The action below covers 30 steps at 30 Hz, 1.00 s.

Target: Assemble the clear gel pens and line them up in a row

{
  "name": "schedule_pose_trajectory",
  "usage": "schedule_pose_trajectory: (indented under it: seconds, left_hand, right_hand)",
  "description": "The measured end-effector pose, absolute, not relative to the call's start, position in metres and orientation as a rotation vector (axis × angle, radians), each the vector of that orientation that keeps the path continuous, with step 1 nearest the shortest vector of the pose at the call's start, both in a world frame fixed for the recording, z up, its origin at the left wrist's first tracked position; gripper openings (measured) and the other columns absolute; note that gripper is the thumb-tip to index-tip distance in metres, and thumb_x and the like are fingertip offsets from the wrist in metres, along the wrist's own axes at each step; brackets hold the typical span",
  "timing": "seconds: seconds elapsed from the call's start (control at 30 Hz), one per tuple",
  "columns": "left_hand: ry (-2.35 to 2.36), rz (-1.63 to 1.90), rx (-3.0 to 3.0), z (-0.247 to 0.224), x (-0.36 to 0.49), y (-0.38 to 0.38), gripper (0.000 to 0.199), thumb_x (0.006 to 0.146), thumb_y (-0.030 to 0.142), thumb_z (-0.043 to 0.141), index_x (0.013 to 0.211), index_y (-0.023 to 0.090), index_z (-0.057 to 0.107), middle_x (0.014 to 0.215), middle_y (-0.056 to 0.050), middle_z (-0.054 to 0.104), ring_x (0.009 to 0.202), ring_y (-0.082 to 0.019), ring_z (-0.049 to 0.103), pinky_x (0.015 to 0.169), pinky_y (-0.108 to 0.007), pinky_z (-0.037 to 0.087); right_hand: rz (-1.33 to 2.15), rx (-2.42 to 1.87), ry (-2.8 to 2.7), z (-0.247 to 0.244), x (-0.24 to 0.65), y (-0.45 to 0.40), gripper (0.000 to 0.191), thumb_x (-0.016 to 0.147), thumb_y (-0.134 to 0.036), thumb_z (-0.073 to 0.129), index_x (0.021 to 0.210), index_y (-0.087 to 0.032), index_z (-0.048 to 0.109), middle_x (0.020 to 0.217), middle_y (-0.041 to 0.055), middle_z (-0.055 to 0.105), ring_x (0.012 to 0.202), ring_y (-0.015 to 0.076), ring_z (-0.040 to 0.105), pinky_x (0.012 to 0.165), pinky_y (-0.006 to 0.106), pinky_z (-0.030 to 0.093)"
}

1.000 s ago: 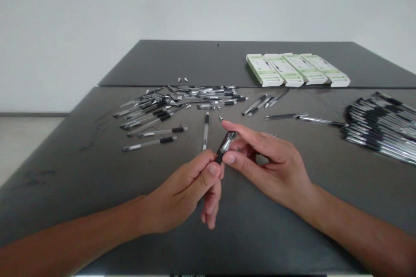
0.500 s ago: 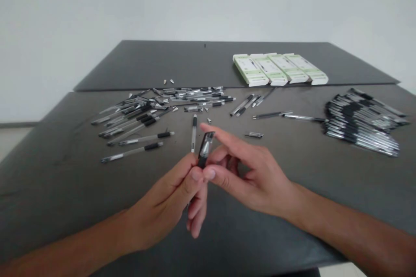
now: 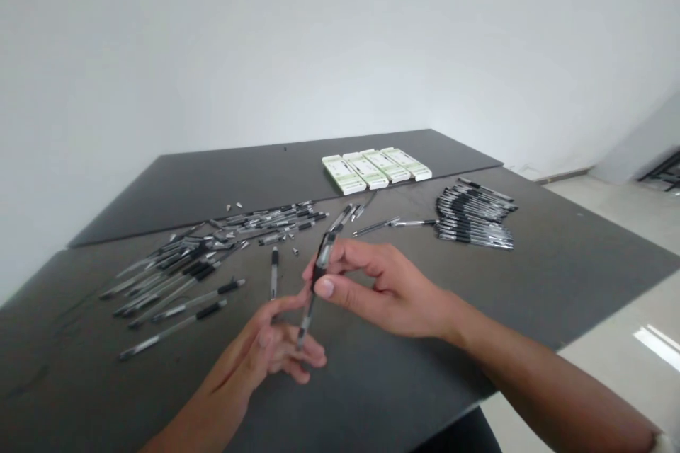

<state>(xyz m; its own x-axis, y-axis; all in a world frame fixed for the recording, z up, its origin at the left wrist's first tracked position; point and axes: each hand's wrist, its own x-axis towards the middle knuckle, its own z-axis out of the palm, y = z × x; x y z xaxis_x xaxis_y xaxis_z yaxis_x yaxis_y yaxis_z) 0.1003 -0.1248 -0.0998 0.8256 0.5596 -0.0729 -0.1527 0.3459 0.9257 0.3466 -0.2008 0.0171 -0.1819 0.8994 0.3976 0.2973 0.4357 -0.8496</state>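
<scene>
A clear-barrelled pen (image 3: 321,265) is gripped, tilted above the worktop (image 3: 382,382), between thumb and fingers of the right hand (image 3: 387,287). The left hand (image 3: 265,354) is held with fingers spread by the pen's lower end; contact cannot be judged. Loose pens (image 3: 203,270) are scattered leftward.
</scene>
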Motion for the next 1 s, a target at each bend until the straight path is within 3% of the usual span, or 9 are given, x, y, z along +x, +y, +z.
schedule_pose_trajectory:
  seconds: [0.07,0.13,0.2,0.4,0.73,1.0]
  left_hand:
    - [0.377,0.401,1.093,-0.104,0.100,-0.116,0.072,0.098,0.076,0.063,0.147,0.023,0.053,0.106,-0.018,0.083,0.095,-0.036,0.083,0.072,-0.040,0.063]
    - [0.347,0.341,1.091,-0.105,0.098,-0.108,0.072,0.097,0.074,0.066,0.147,0.023,0.054,0.111,-0.020,0.083,0.098,-0.038,0.082,0.075,-0.042,0.064]
    - [0.326,0.311,1.105,-0.106,0.095,-0.103,0.070,0.098,0.072,0.067,0.146,0.023,0.055,0.112,-0.020,0.082,0.100,-0.038,0.082,0.077,-0.044,0.064]
    - [0.237,0.259,1.114,-0.112,0.091,-0.098,0.056,0.104,0.065,0.061,0.143,0.025,0.058,0.116,-0.016,0.082,0.102,-0.033,0.082,0.079,-0.040,0.064]
    - [0.157,0.206,1.143,-0.123,0.093,-0.090,0.062,0.098,0.066,0.070,0.145,0.027,0.057,0.114,-0.014,0.081,0.099,-0.032,0.081,0.073,-0.036,0.064]
    - [0.219,0.251,1.208,-0.097,0.090,-0.106,0.048,0.105,0.054,0.068,0.144,0.028,0.060,0.117,-0.012,0.079,0.101,-0.028,0.079,0.079,-0.035,0.064]
  right_hand:
    - [0.650,-1.150,-1.739,0.033,0.372,-0.223,0.017,0.106,-0.031,0.067,0.114,-0.018,0.074,0.096,0.0041,0.080,0.087,0.0147,0.075,0.080,0.027,0.060]
    - [0.476,-1.287,-1.820,0.042,0.404,-0.250,0.013,0.102,-0.030,0.074,0.109,-0.020,0.077,0.094,0.0031,0.079,0.083,0.0138,0.074,0.069,0.022,0.057]
    - [0.282,-1.462,-1.912,0.044,0.441,-0.276,0.020,0.099,-0.030,0.077,0.117,-0.022,0.078,0.094,0.0028,0.078,0.081,0.0138,0.073,0.057,0.019,0.053]
    - [-0.218,-1.914,-2.128,0.009,0.538,-0.326,0.027,0.104,-0.046,0.069,0.118,-0.028,0.084,0.097,0.0054,0.081,0.085,0.0220,0.077,0.075,0.035,0.059]
    - [-0.334,-1.930,-2.113,-0.035,0.580,-0.317,0.035,0.107,-0.050,0.061,0.113,-0.028,0.088,0.107,0.0088,0.083,0.096,0.0269,0.075,0.083,0.041,0.061]
    - [-0.336,-1.949,-2.110,-0.033,0.584,-0.311,0.025,0.104,-0.041,0.069,0.109,-0.027,0.089,0.107,0.0085,0.083,0.097,0.0258,0.073,0.088,0.040,0.057]
